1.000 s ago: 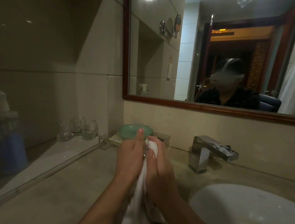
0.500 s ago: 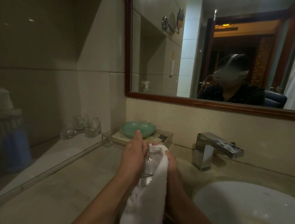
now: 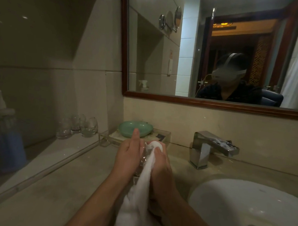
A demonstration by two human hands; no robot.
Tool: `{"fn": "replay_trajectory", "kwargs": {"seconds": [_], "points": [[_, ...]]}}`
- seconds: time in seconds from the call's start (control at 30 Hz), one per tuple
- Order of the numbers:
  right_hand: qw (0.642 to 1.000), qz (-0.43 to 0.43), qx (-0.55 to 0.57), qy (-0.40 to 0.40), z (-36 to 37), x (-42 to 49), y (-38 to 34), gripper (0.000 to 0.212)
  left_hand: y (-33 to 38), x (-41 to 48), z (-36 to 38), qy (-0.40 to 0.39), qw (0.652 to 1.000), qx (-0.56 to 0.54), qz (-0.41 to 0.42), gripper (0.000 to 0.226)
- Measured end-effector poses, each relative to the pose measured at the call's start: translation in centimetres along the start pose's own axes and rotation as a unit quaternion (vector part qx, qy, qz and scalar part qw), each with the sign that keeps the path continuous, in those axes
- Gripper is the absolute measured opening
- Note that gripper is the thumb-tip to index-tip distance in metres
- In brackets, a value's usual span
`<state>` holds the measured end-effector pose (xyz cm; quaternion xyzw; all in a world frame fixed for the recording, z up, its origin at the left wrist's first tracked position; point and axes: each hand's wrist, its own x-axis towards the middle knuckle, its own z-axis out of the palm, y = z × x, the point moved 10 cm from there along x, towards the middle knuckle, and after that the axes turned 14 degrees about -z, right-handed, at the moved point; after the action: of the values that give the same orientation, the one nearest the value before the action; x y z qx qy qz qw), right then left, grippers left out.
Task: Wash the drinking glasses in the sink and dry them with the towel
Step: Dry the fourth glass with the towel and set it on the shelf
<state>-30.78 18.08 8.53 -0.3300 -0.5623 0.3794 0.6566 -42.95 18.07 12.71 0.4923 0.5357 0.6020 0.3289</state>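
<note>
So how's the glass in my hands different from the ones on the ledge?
The held glass is gripped by your left hand while the ledge glasses stand untouched. The held glass is partly covered by the towel your right hand grips; the ledge glasses are bare. All are clear glass.

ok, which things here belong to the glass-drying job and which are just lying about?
Job:
- left hand, holding the glass
- right hand, gripping the towel
- sink
- faucet
- glasses on the ledge

Lying about:
- green soap dish
- clear tray
- blue bottle
- mirror
</note>
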Motion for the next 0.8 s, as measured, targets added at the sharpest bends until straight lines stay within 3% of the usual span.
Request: {"fn": "replay_trajectory", "kwargs": {"seconds": [0.1, 0.27, 0.37, 0.47, 0.6, 0.8], "points": [[0.987, 0.117, 0.110, 0.004, -0.2, -0.1, 1.6, 0.040, -0.2, -0.3, 0.2, -0.018, 0.998, -0.047, -0.023, 0.066], [0.978, 0.175, 0.106, 0.031, -2.2, 0.0, 3.5, 0.031, -0.2, 0.0, 1.5, -0.060, 0.998, -0.020, -0.017, 0.066], [0.981, 0.161, 0.075, 0.072, -2.1, 0.2, 3.2, 0.026, 0.5, -0.4, 1.4, -0.020, 0.991, 0.100, 0.082, 0.055], [0.997, 0.041, 0.018, 0.068, -2.0, 0.4, 1.4, 0.041, 1.4, -1.6, 2.3, 0.004, 0.975, 0.150, 0.164, 0.039], [0.997, -0.016, -0.027, 0.075, -1.5, 0.6, 0.3, 0.031, 0.0, -0.3, 1.3, 0.007, 0.992, 0.094, 0.083, 0.050], [0.983, 0.132, 0.098, 0.084, -1.2, 0.9, 2.6, 0.033, -1.1, -0.7, 1.6, -0.063, 0.994, -0.065, -0.065, 0.045]]}}
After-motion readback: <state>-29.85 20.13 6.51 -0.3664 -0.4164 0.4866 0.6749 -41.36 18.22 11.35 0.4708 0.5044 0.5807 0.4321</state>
